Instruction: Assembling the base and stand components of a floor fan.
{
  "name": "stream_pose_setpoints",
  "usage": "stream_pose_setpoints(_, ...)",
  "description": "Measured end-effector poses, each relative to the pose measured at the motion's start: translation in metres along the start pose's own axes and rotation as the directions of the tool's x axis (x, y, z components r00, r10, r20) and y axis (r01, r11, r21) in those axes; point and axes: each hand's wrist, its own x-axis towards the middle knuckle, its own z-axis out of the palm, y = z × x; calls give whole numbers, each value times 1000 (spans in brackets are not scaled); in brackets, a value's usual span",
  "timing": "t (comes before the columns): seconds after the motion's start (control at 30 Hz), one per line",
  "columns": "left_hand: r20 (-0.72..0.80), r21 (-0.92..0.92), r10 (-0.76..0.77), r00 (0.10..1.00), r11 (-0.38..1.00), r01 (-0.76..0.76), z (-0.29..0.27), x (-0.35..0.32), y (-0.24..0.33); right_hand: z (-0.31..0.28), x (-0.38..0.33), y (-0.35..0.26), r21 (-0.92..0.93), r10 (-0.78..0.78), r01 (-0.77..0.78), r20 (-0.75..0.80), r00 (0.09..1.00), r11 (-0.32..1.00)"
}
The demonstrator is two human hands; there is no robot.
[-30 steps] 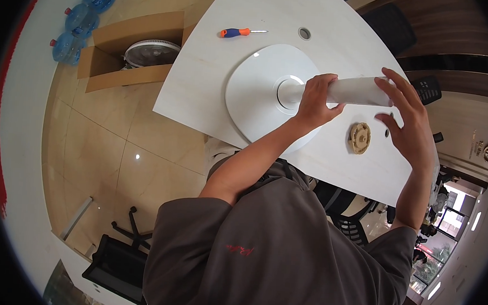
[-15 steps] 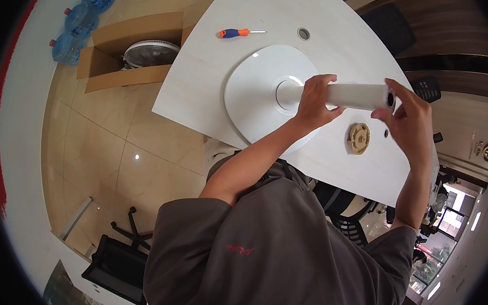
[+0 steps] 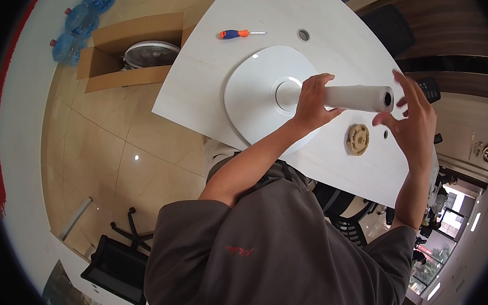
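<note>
A round white base point(image 3: 253, 91) rests on the table, and a white tube point(image 3: 356, 97) rises from the collar at its middle. My left hand point(image 3: 313, 103) is wrapped round the lower part of the tube, close to the collar. At the tube's dark open end, my right hand point(image 3: 411, 115) is apart from it, fingers spread, holding nothing. A round beige ribbed piece point(image 3: 359, 139) lies on the table between my forearms. Beyond the base lies a screwdriver point(image 3: 241, 34) with a blue and orange handle.
The white table point(image 3: 203, 88) has a round cable hole point(image 3: 303, 35). On the floor to the left, an open cardboard box point(image 3: 134, 28) holds a fan grille point(image 3: 151, 53). Several blue water bottles point(image 3: 81, 19) stand by the wall. A black chair point(image 3: 116, 270) is at lower left.
My right hand has come off the tube's end and opened, moving slightly right. The tube's end has shifted a little to the left. My left hand stays on the tube.
</note>
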Motion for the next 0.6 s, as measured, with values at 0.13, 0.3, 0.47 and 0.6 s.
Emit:
stream_pose_setpoints(0.13, 42, -13, 15, 999, 1000, -15, 5, -6, -5, 4, 2, -2, 45, -357, 356, 14, 934, 933)
stream_pose_setpoints(0.3, 39, -36, 32, 999, 999, -30, -8, -3, 4, 8, 3, 1, 45, 201, -207, 107, 974, 977)
stream_pose_setpoints(0.47, 68, -5, -24, 997, 1000, 25, -3, -7, -3, 9, 2, -1, 175, -27, 23, 19, 999, 984)
stream_pose_setpoints(0.6, 98, -19, -79, 992, 996, 82, 2, -8, -6, 22, -2, 23, 220, -40, 19, 91, 995, 975)
